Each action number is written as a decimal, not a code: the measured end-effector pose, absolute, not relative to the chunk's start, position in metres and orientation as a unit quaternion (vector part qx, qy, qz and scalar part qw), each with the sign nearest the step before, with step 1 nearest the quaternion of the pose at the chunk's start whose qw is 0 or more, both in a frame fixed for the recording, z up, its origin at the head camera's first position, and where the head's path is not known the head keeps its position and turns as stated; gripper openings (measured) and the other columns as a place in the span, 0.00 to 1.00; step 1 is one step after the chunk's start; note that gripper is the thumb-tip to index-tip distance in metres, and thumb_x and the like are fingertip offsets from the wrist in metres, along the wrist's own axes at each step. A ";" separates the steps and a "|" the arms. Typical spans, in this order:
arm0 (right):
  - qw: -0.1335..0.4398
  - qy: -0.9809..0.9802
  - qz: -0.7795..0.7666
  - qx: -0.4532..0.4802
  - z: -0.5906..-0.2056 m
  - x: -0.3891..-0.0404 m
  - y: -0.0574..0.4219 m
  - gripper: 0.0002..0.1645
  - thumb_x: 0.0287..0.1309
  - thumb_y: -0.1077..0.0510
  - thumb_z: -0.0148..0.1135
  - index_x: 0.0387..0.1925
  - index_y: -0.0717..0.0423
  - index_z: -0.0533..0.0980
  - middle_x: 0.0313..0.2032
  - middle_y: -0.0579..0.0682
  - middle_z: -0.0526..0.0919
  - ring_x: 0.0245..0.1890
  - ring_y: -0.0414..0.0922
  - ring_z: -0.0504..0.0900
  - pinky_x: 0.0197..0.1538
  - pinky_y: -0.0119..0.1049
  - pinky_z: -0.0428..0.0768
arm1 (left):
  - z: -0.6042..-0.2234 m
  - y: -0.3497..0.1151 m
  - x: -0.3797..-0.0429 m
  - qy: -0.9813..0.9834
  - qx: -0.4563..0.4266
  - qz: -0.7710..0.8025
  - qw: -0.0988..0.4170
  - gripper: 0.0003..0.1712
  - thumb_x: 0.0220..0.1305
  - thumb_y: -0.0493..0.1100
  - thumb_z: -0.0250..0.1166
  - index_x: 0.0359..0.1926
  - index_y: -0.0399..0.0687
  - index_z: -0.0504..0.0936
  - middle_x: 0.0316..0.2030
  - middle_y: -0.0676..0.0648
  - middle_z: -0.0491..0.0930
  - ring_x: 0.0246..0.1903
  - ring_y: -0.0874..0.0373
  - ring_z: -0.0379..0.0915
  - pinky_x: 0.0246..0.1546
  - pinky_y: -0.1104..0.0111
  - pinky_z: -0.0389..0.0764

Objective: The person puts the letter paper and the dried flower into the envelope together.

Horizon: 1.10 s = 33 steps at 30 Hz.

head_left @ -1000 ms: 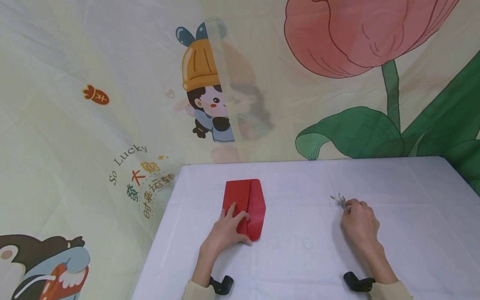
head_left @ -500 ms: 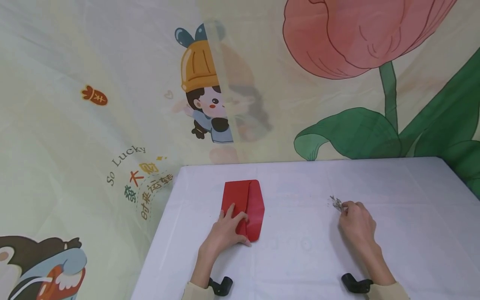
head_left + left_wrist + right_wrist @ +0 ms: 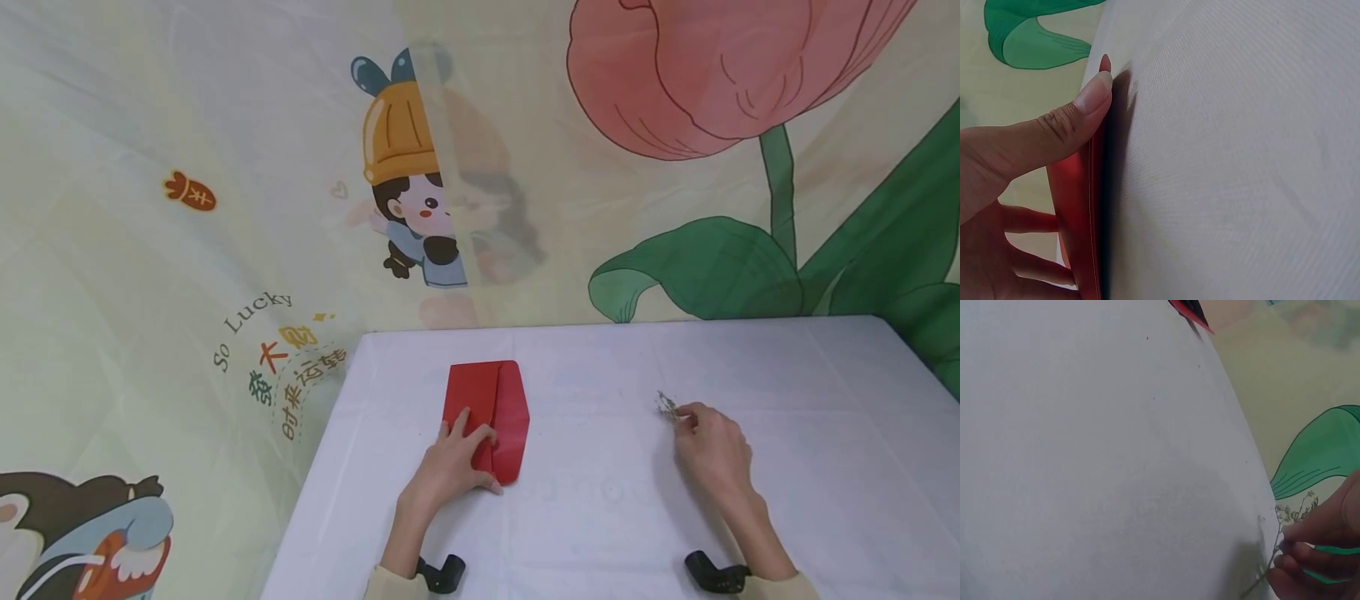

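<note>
A red envelope (image 3: pixel 512 417) lies on the white-covered table, its flap unfolded to the right. My left hand (image 3: pixel 447 471) rests on its lower left part with the fingers spread. In the left wrist view the thumb (image 3: pixel 1079 115) lies along the envelope's near edge (image 3: pixel 1079 206), and a dark shadow runs beneath that edge. Over the right part of the table my right hand (image 3: pixel 716 446) pinches a small sprig of dried flowers (image 3: pixel 665 406) between thumb and fingertips. In the right wrist view its thin stem (image 3: pixel 1254 587) slants down past the fingers.
The white tablecloth (image 3: pixel 585 467) spans the space between the hands, with a few tiny dark specks (image 3: pixel 1154 398) on it. A printed curtain (image 3: pixel 525 167) hangs behind the table's far edge. Black wrist mounts (image 3: pixel 716 573) sit at both wrists.
The right hand has shifted slightly left with the sprig, whose angle has turned a little. My left hand and the envelope stay in place.
</note>
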State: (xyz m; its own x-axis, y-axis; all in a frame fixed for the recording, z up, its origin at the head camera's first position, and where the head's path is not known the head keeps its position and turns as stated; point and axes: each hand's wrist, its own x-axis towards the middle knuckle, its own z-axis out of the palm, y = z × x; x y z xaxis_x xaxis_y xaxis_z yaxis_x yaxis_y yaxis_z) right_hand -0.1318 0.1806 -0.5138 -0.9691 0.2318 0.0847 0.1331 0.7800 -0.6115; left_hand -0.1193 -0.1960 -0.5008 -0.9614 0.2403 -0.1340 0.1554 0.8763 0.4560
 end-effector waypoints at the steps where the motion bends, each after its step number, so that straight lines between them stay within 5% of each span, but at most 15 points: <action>1: 0.063 -0.935 0.334 -0.098 -0.513 -0.132 0.180 0.15 0.59 0.69 0.59 0.47 0.70 0.81 0.35 0.65 0.84 0.25 0.51 0.80 0.22 0.36 0.71 | -0.501 -0.196 -0.120 0.964 0.102 0.227 0.095 0.37 0.45 0.54 0.84 0.57 0.63 0.78 0.77 0.33 0.57 0.71 0.20 0.53 0.52 0.35 0.80; 13: -0.083 -0.825 0.549 -0.107 -0.517 -0.134 0.175 0.23 0.68 0.63 0.63 0.59 0.74 0.74 0.42 0.64 0.86 0.30 0.42 0.88 0.33 0.34 0.88 | -0.503 -0.195 -0.120 0.964 0.106 0.225 0.091 0.38 0.45 0.54 0.84 0.58 0.62 0.78 0.76 0.33 0.58 0.71 0.21 0.54 0.52 0.37 0.82; 33: -0.140 -0.759 0.629 -0.089 -0.509 -0.147 0.133 0.24 0.67 0.59 0.66 0.60 0.67 0.76 0.41 0.57 0.88 0.34 0.42 0.88 0.38 0.37 0.89 | -0.499 -0.196 -0.119 0.965 0.106 0.222 0.088 0.37 0.46 0.54 0.84 0.58 0.62 0.78 0.76 0.33 0.58 0.71 0.19 0.53 0.54 0.33 0.78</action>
